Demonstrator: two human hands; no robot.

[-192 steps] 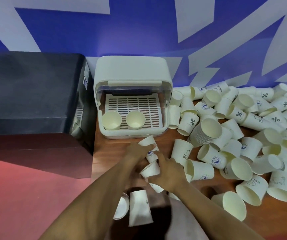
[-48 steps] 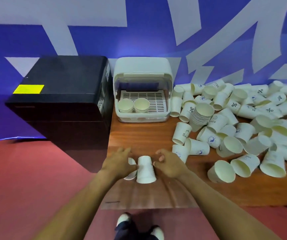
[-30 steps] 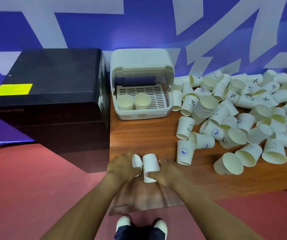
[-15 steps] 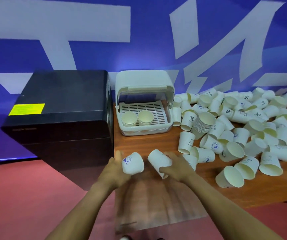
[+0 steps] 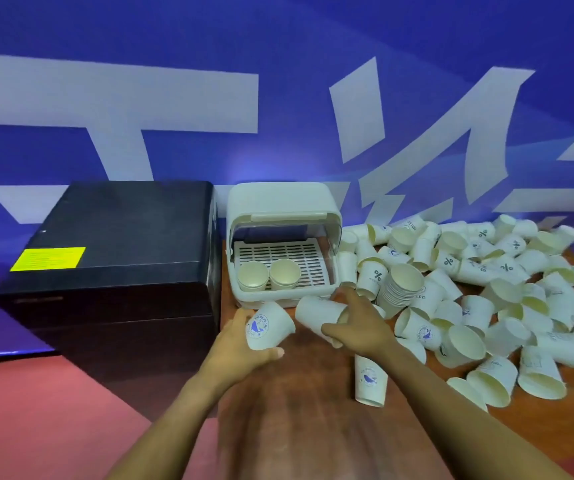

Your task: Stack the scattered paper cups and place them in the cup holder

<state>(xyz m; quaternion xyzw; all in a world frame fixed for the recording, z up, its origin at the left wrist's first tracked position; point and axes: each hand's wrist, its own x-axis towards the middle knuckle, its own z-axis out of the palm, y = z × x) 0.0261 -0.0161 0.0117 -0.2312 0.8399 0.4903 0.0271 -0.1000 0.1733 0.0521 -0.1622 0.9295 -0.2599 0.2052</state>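
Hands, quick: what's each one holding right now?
Left hand: grips a whale-logo cup.
Right hand: grips a plain cup on its side.

Hands: two, left hand (image 5: 240,344), right hand (image 5: 361,327)
Cups held: two, one per hand
Cups in cup holder (image 5: 283,206): two stacks, near left
Black box (image 5: 119,244): one, far left
Loose cups, right: too many to count

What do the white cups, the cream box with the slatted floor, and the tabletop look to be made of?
White printed cups: matte paper, probably, with thin rolled rims. Cream domed cup holder: smooth moulded plastic, clear flap. Brown table: wood or wood-look laminate, grain showing.
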